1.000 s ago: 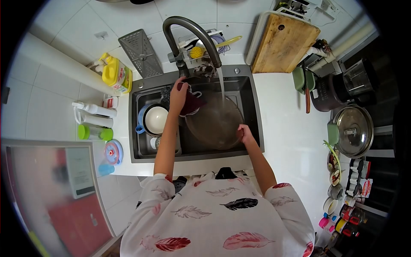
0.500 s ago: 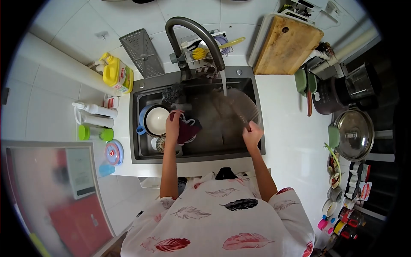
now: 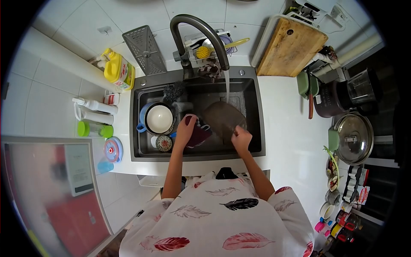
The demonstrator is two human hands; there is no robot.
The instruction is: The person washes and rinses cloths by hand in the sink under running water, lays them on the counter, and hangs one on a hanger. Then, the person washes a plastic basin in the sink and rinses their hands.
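A dark red cloth [image 3: 200, 136] hangs from my left hand [image 3: 185, 132], whose fingers are closed on it over the middle of the sink [image 3: 197, 159]. My right hand [image 3: 241, 139] grips the near right edge of a brown, flat, rounded plate [image 3: 220, 116]; whether it is glass or plastic I cannot tell. Just behind the plate, water runs from the curved faucet [image 3: 201, 21]. Left of my left hand sit a white-lined pot [image 3: 159, 119], a blue cup [image 3: 141, 127] and a small patterned bowl [image 3: 163, 143].
A dark scrubber [image 3: 174, 91] lies at the sink's back left. Behind the sink stand a drain rack [image 3: 144, 50], a yellow detergent bottle [image 3: 118, 70] and a wooden cutting board [image 3: 292, 47]. Along the right counter are a blender [image 3: 359, 85], a pot lid [image 3: 354, 139] and several jars.
My right hand has moved left and slightly nearer to me, bringing the plate out from the right side toward the sink's middle. My left hand has shifted right with the cloth.
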